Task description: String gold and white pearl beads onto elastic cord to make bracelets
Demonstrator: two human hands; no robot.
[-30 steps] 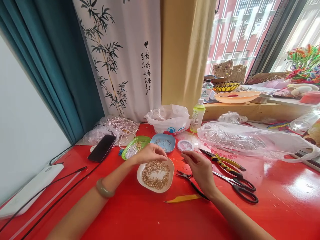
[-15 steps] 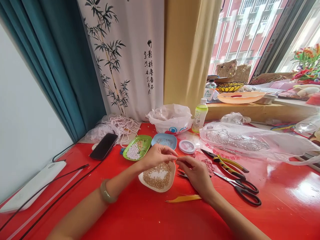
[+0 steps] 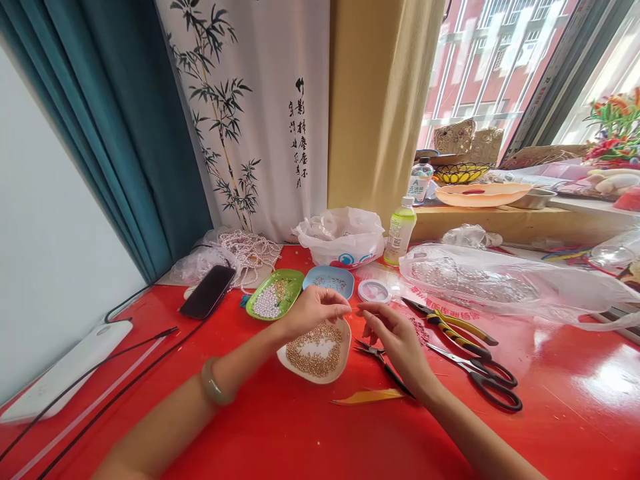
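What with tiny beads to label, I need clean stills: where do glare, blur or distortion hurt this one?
Head view: the window is blown out at its right panes, and white glare sits on the red table at right; the wide lens bows the teal curtain; the left hand and right hand are sharp, yet anything between their fingers is too small to resolve.

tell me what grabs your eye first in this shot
The glossy red table fills the foreground, and at its middle two bare hands almost meet: the left hand pinched just above a white dish of tiny gold beads, the right hand beside it. Right of them lie black-handled scissors and yellow-handled pliers; a bamboo-print curtain hangs behind.
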